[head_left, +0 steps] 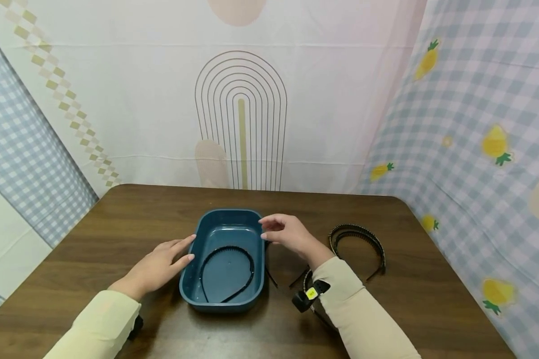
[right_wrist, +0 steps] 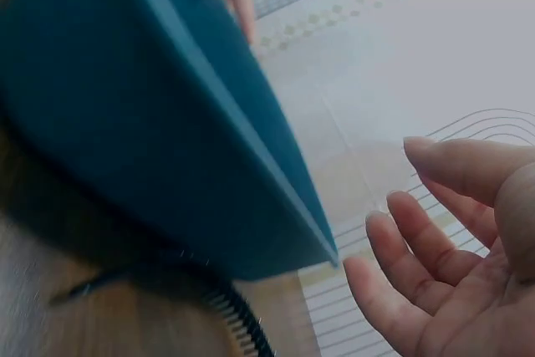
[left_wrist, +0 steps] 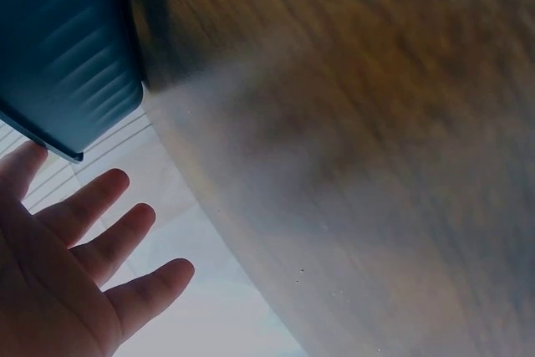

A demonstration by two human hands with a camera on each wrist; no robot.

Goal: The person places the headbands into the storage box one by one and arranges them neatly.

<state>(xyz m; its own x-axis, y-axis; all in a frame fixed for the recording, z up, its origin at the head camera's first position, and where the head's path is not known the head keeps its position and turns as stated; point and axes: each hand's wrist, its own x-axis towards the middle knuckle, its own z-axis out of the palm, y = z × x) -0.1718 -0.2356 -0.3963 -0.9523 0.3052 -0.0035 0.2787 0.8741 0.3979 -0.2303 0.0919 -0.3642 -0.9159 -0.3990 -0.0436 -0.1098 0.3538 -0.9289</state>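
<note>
A blue plastic basin (head_left: pixel 229 230) stands on the table with one black headband (head_left: pixel 252 267) lying inside it. My left hand (head_left: pixel 163 262) is at the basin's left rim, fingers extended and spread, fingertips right at the edge. At the far right corner, my right hand (head_left: pixel 285 232) hovers by the rim with fingers loosely bent and nothing between them, as the right wrist view (right_wrist: pixel 443 265) also shows. Close outside the basin's right wall lies another black headband, its toothed band (right_wrist: pixel 238 315) seen in the right wrist view; my right hand partly hides it in the head view.
To the right, dark toothed headbands (head_left: pixel 381 252) lie overlapping on the brown wooden table (head_left: pixel 422 299). Another headband (head_left: pixel 306 281) is partly covered by my right forearm. A patterned cloth (head_left: pixel 332 114) hangs behind the table's far edge.
</note>
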